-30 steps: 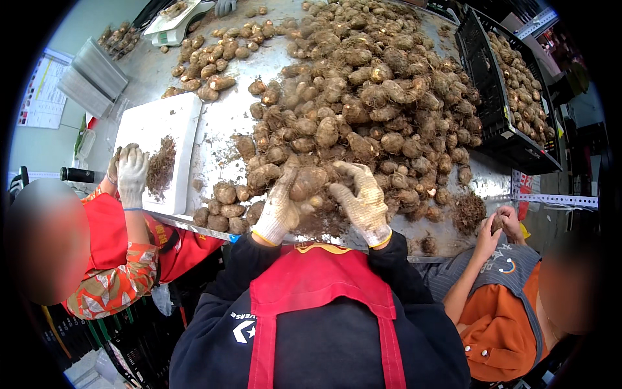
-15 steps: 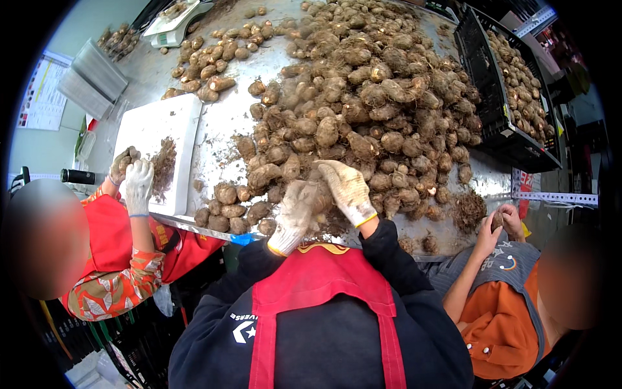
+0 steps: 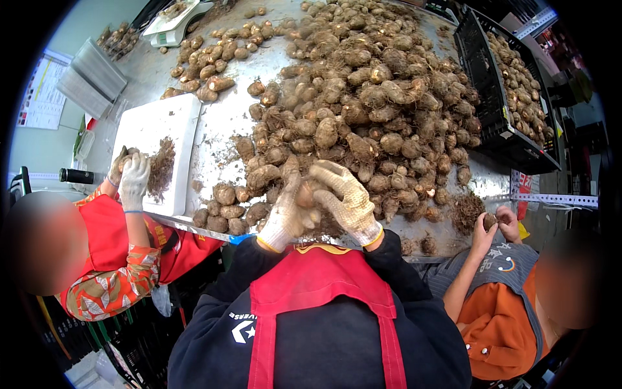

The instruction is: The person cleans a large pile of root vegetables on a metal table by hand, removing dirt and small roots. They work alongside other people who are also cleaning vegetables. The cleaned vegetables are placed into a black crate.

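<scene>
At the front edge of the metal table, I hold a small brown taro (image 3: 306, 193) between my two gloved hands. My left hand (image 3: 289, 211) wraps round it from the left, its fingers somewhat blurred. From the right, my right hand (image 3: 347, 202) curls over the same taro, with bent fingers against it. Part of the taro is hidden by the gloves. Just beyond my hands rises a big heap of hairy, soil-covered taros (image 3: 369, 117). Several taros (image 3: 227, 211) lie in a loose group left of my left hand.
A black crate (image 3: 512, 123) of taros stands at the right. At the left lie a white foam board (image 3: 146, 123) with root scraps and, farther back, a scale (image 3: 170, 23). A co-worker's gloved hand (image 3: 135, 181) works at left; another co-worker's hand (image 3: 508, 223) at right.
My left hand's fingers have shifted up round the taro, and my right hand has turned from lying flatter to curling over it. Both co-workers' hands have moved slightly.
</scene>
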Action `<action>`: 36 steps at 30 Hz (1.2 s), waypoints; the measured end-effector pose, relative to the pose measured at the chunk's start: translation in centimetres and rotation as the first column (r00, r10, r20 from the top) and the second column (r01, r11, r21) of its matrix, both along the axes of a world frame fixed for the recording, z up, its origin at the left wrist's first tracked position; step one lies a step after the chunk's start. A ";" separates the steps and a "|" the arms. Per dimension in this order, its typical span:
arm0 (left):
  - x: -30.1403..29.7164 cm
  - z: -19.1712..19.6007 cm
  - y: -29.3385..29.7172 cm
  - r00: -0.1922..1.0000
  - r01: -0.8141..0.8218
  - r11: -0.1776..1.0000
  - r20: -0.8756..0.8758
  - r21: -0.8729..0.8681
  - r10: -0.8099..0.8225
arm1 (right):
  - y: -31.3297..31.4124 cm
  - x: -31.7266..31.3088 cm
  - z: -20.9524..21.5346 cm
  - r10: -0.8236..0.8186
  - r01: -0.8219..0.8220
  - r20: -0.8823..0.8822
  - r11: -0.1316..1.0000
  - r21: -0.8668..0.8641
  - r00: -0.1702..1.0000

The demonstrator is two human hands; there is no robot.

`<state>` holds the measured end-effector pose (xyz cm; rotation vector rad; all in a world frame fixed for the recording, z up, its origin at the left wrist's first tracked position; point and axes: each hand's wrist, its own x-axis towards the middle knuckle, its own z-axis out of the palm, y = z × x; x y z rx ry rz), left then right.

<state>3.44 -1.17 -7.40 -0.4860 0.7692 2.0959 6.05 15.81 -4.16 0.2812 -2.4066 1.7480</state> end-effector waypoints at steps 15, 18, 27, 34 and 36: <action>1.4 0.1 0.0 0.825 -0.152 0.875 -0.547 -0.459 -0.144 | 0.9 -0.5 0.9 -0.066 0.062 0.052 0.996 0.070 0.996; 1.3 1.2 0.9 0.827 -0.201 0.785 -0.531 -0.586 -0.184 | -0.6 -0.2 0.0 0.002 -0.002 0.020 0.999 -0.033 1.000; 0.0 2.7 -0.9 0.966 0.094 0.989 -0.229 -0.112 -0.118 | 4.2 0.1 -8.3 -0.208 0.318 0.388 0.916 -0.246 0.898; 0.1 -0.6 -0.7 0.981 -0.078 0.917 0.195 0.392 0.000 | 0.9 0.7 1.3 -0.155 0.170 0.144 0.980 -0.104 0.977; -0.1 0.0 -0.1 0.957 -0.095 0.933 0.289 0.348 -0.010 | 0.5 0.1 0.1 -0.135 0.136 -0.051 0.991 0.012 0.990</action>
